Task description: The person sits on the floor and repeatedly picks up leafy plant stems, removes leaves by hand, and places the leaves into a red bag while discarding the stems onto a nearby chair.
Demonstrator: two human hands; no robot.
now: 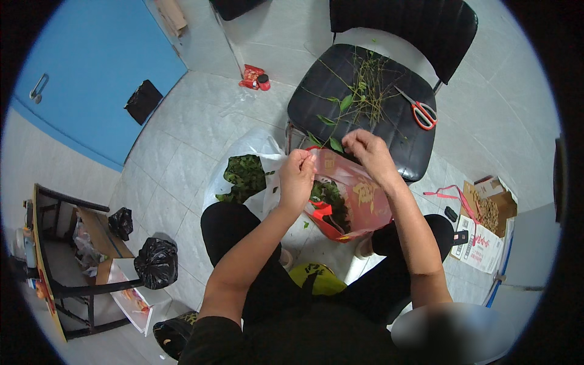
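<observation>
My left hand [295,179] is above the rim of a red plastic bag [367,194], thumb and forefinger pinched at the lower end of a thin leafy stem [325,142]. The stem rises towards the chair, with green leaves along it. My right hand [368,153] is close to one of its leaves, fingers curled; whether they grip anything is hidden. Picked green leaves [331,196] lie inside the red bag, which stands between my legs. To its left, a white plastic bag [219,182] holds more dark green leaves [244,178].
A black chair [315,86] ahead bears bare stems [372,91] and red-handled scissors [424,116]. A cardboard box [506,207] of peanut-like pieces [486,212] is at right. On the left are a tied black bag [156,263], a low table [50,283] and a blue door [100,59].
</observation>
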